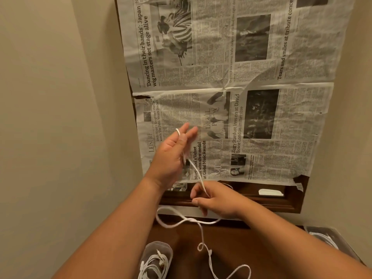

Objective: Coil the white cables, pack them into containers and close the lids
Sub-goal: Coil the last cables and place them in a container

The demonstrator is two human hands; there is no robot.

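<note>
One thin white cable point(202, 234) is hanging uncoiled above the clear plastic container point(148, 249) already holding coils point(156, 261); the left hand point(171, 156) is pinching its end, the right hand point(218, 200) pinching lower. Packing and lids are remaining.

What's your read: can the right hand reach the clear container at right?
Probably yes: nothing lies between the right hand and the container, though it pinches the white cable.

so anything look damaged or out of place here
The newspaper is torn at its left edge and near right corner, baring dark wood beneath. The white cable carries a small tight loop lower down.
</note>
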